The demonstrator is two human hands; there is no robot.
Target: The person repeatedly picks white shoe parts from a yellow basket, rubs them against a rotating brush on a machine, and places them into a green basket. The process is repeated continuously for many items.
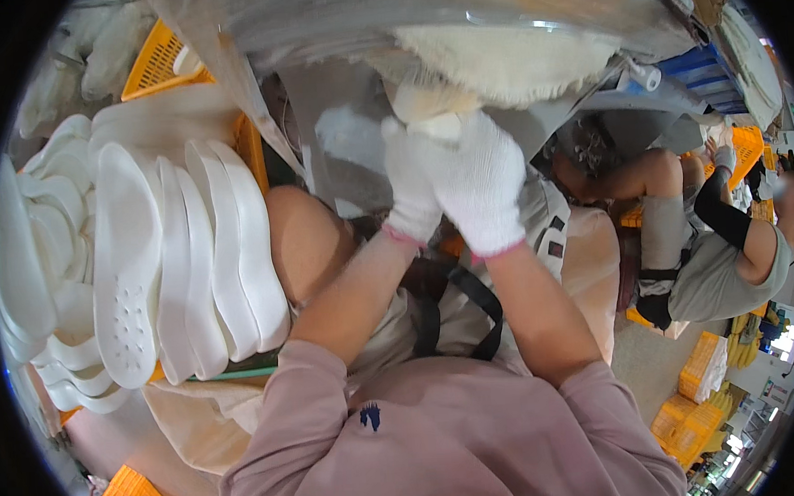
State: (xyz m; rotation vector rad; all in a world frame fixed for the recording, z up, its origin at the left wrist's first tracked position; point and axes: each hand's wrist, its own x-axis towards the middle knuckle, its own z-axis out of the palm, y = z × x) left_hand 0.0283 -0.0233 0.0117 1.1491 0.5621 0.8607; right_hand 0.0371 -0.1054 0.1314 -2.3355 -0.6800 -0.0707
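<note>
- The left hand [411, 180], in a white knit glove with a pink cuff edge, is closed on a pale piece [445, 127]; its fingers are blurred.
- The right hand [485, 185], gloved the same way, is closed on that piece too, right up against the left hand.
- The pale piece sits between the two hands, in front of the person, at the lower edge of a fuzzy cream cloth [517, 62]; I cannot tell whether they touch, and most of its shape is hidden.
- A cloudy plastic sheet [358, 12] hangs over the cloth from above.
- To the person's left, white shoe soles [128, 262] stand on end side by side, with more piled behind; the nearest broad one has small holes near its lower end.
- Beyond the soles is a yellow basket [158, 63], and orange crates [689, 426] stand on the floor at the right.
- Further right, a co-worker [731, 275] with a black arm sleeve sits beside another orange crate [748, 153].
</note>
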